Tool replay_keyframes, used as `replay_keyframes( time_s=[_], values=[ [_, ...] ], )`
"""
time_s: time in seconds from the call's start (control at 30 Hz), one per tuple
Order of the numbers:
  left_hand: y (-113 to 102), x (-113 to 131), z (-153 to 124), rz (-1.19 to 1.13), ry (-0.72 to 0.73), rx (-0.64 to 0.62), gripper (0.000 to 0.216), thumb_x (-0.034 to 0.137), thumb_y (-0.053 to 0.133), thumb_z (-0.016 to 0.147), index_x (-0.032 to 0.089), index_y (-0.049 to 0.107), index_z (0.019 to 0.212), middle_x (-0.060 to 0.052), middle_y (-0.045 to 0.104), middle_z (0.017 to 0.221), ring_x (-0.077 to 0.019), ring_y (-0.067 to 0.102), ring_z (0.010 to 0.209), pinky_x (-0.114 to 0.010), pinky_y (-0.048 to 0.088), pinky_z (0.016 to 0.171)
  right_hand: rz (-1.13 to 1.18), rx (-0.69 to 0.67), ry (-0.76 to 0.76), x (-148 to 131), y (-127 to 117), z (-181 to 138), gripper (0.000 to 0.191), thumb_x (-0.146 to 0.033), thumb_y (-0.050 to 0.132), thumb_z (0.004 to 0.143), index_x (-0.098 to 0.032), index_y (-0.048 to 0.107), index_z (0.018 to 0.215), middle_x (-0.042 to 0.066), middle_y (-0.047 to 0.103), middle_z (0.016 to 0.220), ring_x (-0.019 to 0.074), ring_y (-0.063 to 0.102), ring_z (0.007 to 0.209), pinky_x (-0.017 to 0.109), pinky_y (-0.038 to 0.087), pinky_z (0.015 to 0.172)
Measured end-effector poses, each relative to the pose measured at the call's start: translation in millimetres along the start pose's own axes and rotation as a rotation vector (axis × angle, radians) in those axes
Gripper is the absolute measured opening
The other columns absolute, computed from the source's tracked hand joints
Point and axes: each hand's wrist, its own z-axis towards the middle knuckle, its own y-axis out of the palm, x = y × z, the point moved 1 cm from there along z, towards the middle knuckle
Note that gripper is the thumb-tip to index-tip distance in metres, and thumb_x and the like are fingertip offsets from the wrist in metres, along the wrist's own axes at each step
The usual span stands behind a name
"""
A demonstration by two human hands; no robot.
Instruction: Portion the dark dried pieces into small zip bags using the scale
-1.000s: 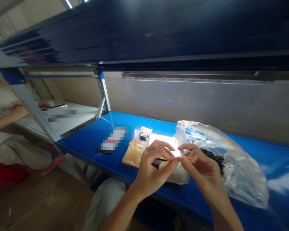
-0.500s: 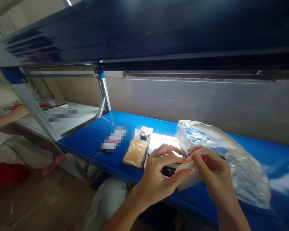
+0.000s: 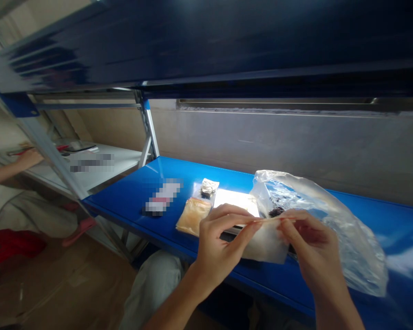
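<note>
My left hand (image 3: 220, 240) and my right hand (image 3: 308, 243) hold a small clear zip bag (image 3: 266, 240) between them over the front of the blue shelf (image 3: 131, 201). Both pinch its top edge, thumb against fingers, the left at its left end and the right at its right end. The bag hangs down from that edge, and what is in it I cannot make out. Just behind my right hand lies a big crumpled clear plastic bag (image 3: 330, 220) with small dark pieces inside.
On the shelf lie a small bag of tan powder (image 3: 192, 215), a tiny bag with grey contents (image 3: 209, 187), a white sheet (image 3: 236, 199) and a blurred-out label (image 3: 161, 198). Another person's hand (image 3: 27, 159) rests on a white table at the left. An upper shelf hangs overhead.
My hands have moved apart along the small bag's top edge, drawing it out flat; half a second ago they were pinched close together on it.
</note>
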Motion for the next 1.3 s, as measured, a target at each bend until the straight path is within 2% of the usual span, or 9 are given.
replay_keyframes(
  time_s=[0.1, 0.27, 0.43, 0.53, 0.63, 0.8, 1.0, 1.13, 1.3],
  values=[
    [-1, 0, 1, 0.018, 0.003, 0.02, 0.004, 0.016, 0.074, 0.075, 0.016, 0.073, 0.071, -0.004, 0.073, 0.074, -0.0147, 0.069, 0.071, -0.025, 0.056, 0.067, 0.018, -0.036, 0.005, -4, 8, -3, 0.01, -0.033, 0.076, 0.074, -0.025, 0.071, 0.069, 0.001, 0.065, 0.069, 0.0149, 0.06, 0.065, 0.022, 0.047, 0.053],
    [-1, 2, -1, -0.036, 0.001, -0.026, 0.007, 0.012, 0.071, 0.076, 0.014, 0.071, 0.07, -0.006, 0.073, 0.08, -0.0141, 0.069, 0.075, -0.024, 0.056, 0.071, 0.063, -0.063, -0.03, -10, 19, -7, 0.013, -0.033, 0.072, 0.078, -0.026, 0.071, 0.069, 0.001, 0.065, 0.077, 0.0155, 0.059, 0.077, 0.024, 0.048, 0.07],
    [-1, 6, -3, -0.055, 0.018, -0.01, 0.011, 0.009, 0.069, 0.077, 0.014, 0.067, 0.068, -0.004, 0.068, 0.076, -0.0118, 0.066, 0.074, -0.021, 0.054, 0.07, 0.049, -0.186, -0.106, -8, 17, -4, 0.009, -0.027, 0.069, 0.082, -0.026, 0.071, 0.074, 0.001, 0.066, 0.081, 0.0166, 0.062, 0.082, 0.026, 0.05, 0.074],
    [-2, 6, -2, -0.043, 0.028, 0.014, 0.012, 0.009, 0.068, 0.077, 0.014, 0.066, 0.066, -0.003, 0.067, 0.075, -0.0107, 0.065, 0.072, -0.02, 0.053, 0.068, 0.018, -0.214, -0.114, -7, 17, -5, 0.008, -0.025, 0.066, 0.084, -0.026, 0.07, 0.077, 0.001, 0.066, 0.086, 0.0163, 0.062, 0.085, 0.025, 0.05, 0.076],
    [-1, 5, -2, -0.031, 0.021, 0.014, 0.013, 0.009, 0.068, 0.078, 0.015, 0.065, 0.067, -0.003, 0.066, 0.074, -0.0107, 0.064, 0.072, -0.02, 0.052, 0.068, 0.001, -0.201, -0.124, -8, 19, -6, 0.008, -0.025, 0.066, 0.084, -0.025, 0.069, 0.077, 0.001, 0.065, 0.087, 0.0155, 0.061, 0.083, 0.024, 0.049, 0.074],
    [-2, 3, -3, -0.009, 0.034, 0.011, 0.013, 0.011, 0.066, 0.078, 0.016, 0.063, 0.068, -0.003, 0.066, 0.076, -0.0122, 0.064, 0.073, -0.023, 0.053, 0.069, -0.001, -0.183, -0.125, -12, 22, -5, 0.017, -0.027, 0.065, 0.085, -0.023, 0.066, 0.068, 0.001, 0.059, 0.073, 0.0148, 0.058, 0.073, 0.023, 0.047, 0.062],
    [-5, 5, 1, 0.071, 0.05, 0.017, 0.009, 0.014, 0.067, 0.077, 0.018, 0.065, 0.068, -0.003, 0.065, 0.076, -0.0137, 0.063, 0.072, -0.026, 0.053, 0.068, 0.07, -0.223, -0.01, -16, 24, -6, 0.022, -0.035, 0.067, 0.083, -0.021, 0.064, 0.066, 0.002, 0.06, 0.073, 0.0162, 0.057, 0.07, 0.026, 0.046, 0.063],
    [-6, 7, 3, 0.077, 0.041, 0.008, 0.01, 0.016, 0.064, 0.078, 0.018, 0.064, 0.068, -0.003, 0.064, 0.076, -0.015, 0.063, 0.074, -0.028, 0.053, 0.07, 0.077, -0.271, -0.017, -14, 22, -6, 0.02, -0.036, 0.069, 0.08, -0.021, 0.063, 0.068, 0.002, 0.06, 0.075, 0.0165, 0.057, 0.07, 0.026, 0.046, 0.064],
    [-6, 6, 3, 0.054, 0.017, 0.012, 0.008, 0.014, 0.066, 0.076, 0.018, 0.062, 0.07, -0.003, 0.064, 0.078, -0.0144, 0.061, 0.075, -0.028, 0.052, 0.072, 0.09, -0.18, -0.027, -10, 17, -6, 0.02, -0.036, 0.069, 0.08, -0.023, 0.063, 0.067, 0.001, 0.061, 0.075, 0.0155, 0.057, 0.069, 0.023, 0.045, 0.059]
  ],
)
